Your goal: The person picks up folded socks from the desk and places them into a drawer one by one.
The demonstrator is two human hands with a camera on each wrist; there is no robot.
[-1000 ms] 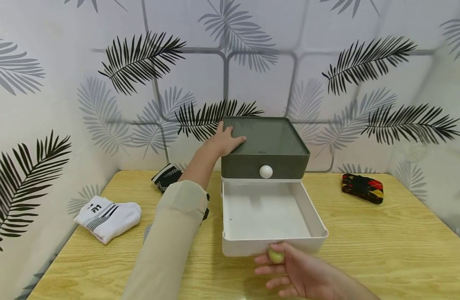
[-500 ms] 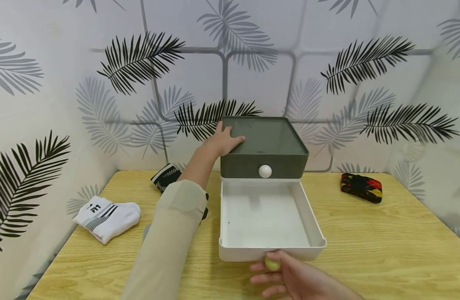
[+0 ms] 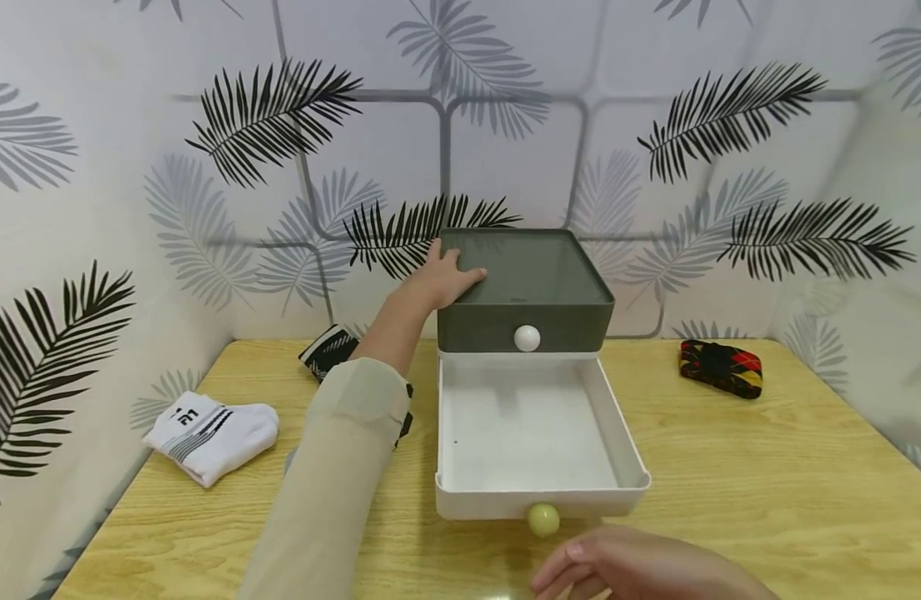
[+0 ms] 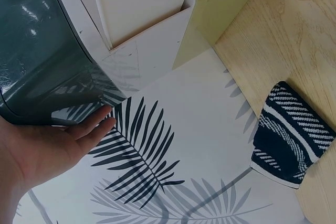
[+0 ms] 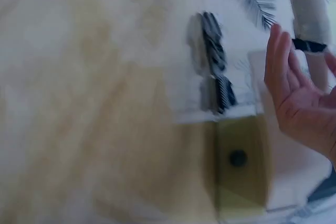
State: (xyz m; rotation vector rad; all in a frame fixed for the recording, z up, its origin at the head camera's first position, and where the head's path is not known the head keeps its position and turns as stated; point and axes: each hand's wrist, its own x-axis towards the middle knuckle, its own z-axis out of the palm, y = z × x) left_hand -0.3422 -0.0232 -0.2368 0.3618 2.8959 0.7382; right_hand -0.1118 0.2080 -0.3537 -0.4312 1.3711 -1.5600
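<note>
A leaf-printed wall (image 3: 520, 175) backs the wood-grained table (image 3: 760, 483).

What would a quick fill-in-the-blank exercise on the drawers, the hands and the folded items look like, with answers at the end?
1. The hand on the dark grey box top is the person's ____ hand.
2. The lower drawer is not shut but ____.
3. The upper knob is coloured ____.
4. In the head view, the red-and-black folded item lies to the ____ of the lower drawer.

Missing words: left; open; white; right.
</note>
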